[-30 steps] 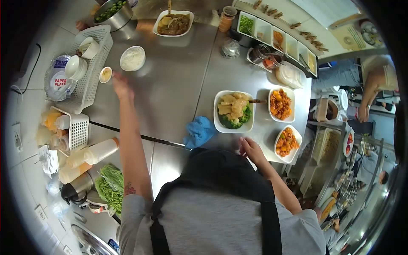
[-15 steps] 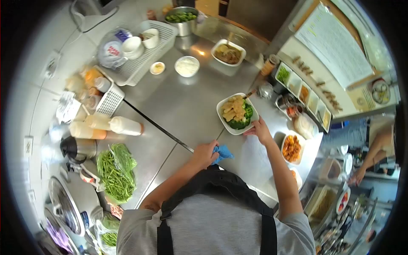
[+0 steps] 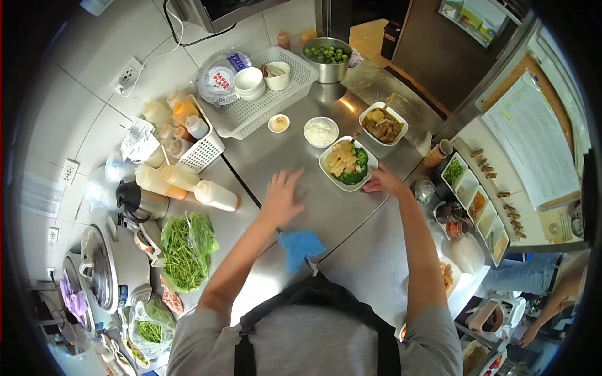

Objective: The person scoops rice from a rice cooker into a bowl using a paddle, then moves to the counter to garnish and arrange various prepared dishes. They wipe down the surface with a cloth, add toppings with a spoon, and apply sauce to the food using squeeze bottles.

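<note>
Broccoli bowl: the square white bowl point(image 3: 348, 187) sits toward the far end of the steel counter point(image 3: 360, 254), well in from the near edge, beside the rice bowl point(image 3: 307, 133) and short of the stew dish point(image 3: 402, 134).
Right hand: this hand point(image 3: 387, 182) holds the broccoli bowl at its right-hand corner, fingers close together; how far they reach beneath is hidden.
Left hand: spread wide and empty point(image 3: 282, 199), between the broccoli bowl and the blue cloth point(image 3: 301, 249) by the near edge.
Weight and stiffness: probably moderately heavy for its size, with rigid walls, likely ceramic or hard plastic.
Contents: soft, sauced pieces point(image 3: 342, 158) heaped beside broccoli point(image 3: 360, 159); tilting could make them slide.
Grip: best under opposite corners, thumbs outside the rim, which sauce could make slippery.
</note>
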Demonstrator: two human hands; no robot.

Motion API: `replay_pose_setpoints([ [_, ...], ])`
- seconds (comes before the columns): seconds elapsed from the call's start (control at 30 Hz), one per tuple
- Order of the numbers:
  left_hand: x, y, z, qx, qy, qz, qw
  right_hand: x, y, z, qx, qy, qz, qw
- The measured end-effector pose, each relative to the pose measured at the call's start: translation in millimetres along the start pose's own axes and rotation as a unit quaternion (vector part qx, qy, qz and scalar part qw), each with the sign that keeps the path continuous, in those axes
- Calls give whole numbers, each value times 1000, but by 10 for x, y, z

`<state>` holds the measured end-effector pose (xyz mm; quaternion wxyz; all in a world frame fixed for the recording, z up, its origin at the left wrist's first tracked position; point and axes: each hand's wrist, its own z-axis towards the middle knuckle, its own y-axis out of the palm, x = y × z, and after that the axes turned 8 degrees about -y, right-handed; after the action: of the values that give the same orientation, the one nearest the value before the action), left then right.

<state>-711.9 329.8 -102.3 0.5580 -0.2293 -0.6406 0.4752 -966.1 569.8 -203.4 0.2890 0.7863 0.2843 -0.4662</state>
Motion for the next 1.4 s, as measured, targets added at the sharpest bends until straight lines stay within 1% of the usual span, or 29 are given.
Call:
replay_pose_setpoints([
  [0.03, 76, -42, 314, 42, 38, -15, 998, 15, 5, -25, 2, -13, 28, 1000],
  [0.1, 183, -85, 924, 53, 58, 12, 997, 231, -8, -214, -31, -135, 134, 981],
  [0.13, 191, -15, 1141, 75, 104, -21, 992, 433, 36, -366, 75, -145, 98, 982],
  [0.17, 205, -11, 1363, 110, 150, -44, 981, 633, 27, -387, 130, -167, -57, 976],
  [0.2, 327, -147, 1498, 101, 135, -76, 983, 650, 184, -577, 149, -216, -90, 961],
  [0.27, 514, -322, 1543, 110, 123, -157, 974, 797, 622, -890, 138, -316, -9, 938],
  [0.3, 616, -466, 1457, 116, 101, -188, 970, 978, 877, -983, 163, -250, 47, 953],
  [0.33, 691, -641, 1387, 159, 77, -203, 963, 680, 1188, -1219, 108, -175, -149, 967],
  [0.37, 743, -822, 1300, 195, 54, -218, 955, 676, 1409, -1234, 30, -306, -256, 916],
  [0.43, 803, -1237, 1104, 279, 57, -259, 923, 498, 1865, -1313, -25, -433, -403, 806],
  [0.53, 801, -2094, 857, 495, 99, -246, 827, 843, 2002, -1183, -60, -414, -444, 792],
  [0.57, 850, -2433, 716, 505, 110, -272, 812, 920, 2012, -1135, -51, -412, -431, 801],
  [0.6, 781, -2735, 690, 589, 112, -179, 780, 980, 2015, -1087, -42, -410, -417, 810],
  [0.67, 636, -3297, 639, 676, 133, -167, 706, 1080, 2036, -1031, -30, -401, -407, 820],
  [0.7, 509, -3543, 669, 713, 157, -189, 657, 1116, 2013, -1013, -21, -394, -412, 821],
  [0.77, 390, -3985, 547, 752, 137, -123, 633, 1142, 1980, -1046, -5, -385, -412, 826],
  [0.87, 202, -4489, 511, 768, 145, -149, 606, 1080, 2001, -1126, 6, -380, -399, 835],
  [0.97, 175, -4809, 458, 633, 113, -226, 731, 1008, 1998, -1212, 2, -370, -405, 836],
  [1.07, 38, -4964, 564, 514, 115, -259, 810, 976, 1916, -1243, 25, -391, -425, 816],
  [1.1, 4, -4915, 615, 523, 132, -192, 820, 899, 1888, -1281, 56, -401, -431, 806],
  [1.13, -64, -4779, 653, 455, 147, -191, 857, 992, 1740, -1200, 74, -409, -418, 808],
  [1.17, 83, -4447, 556, 389, 95, -170, 900, 987, 1630, -1177, 121, -535, -418, 724],
  [1.2, 240, -3971, 418, 314, 43, -150, 937, 766, 1650, -1302, 152, -509, -383, 756],
  [1.23, 222, -3330, 408, 246, 64, -207, 945, 560, 1659, -1419, 187, -409, -354, 820],
  [1.27, 159, -2527, 344, 230, 140, -223, 937, 556, 1636, -1405, 249, -382, -291, 841],
  [1.3, 232, -1818, 133, 122, 82, -287, 947, 514, 1578, -1400, 248, -371, -257, 857],
  [1.33, 61, -408, -119, -35, -4, -510, 859, 435, 1588, -1425, 281, -322, -249, 869],
  [1.37, -133, 211, -223, -75, -85, -488, 866, 411, 1629, -1344, 260, -313, -284, 868],
  [1.4, -262, 656, -325, -29, -88, -460, 883, 419, 1658, -1295, 232, -305, -320, 866],
])
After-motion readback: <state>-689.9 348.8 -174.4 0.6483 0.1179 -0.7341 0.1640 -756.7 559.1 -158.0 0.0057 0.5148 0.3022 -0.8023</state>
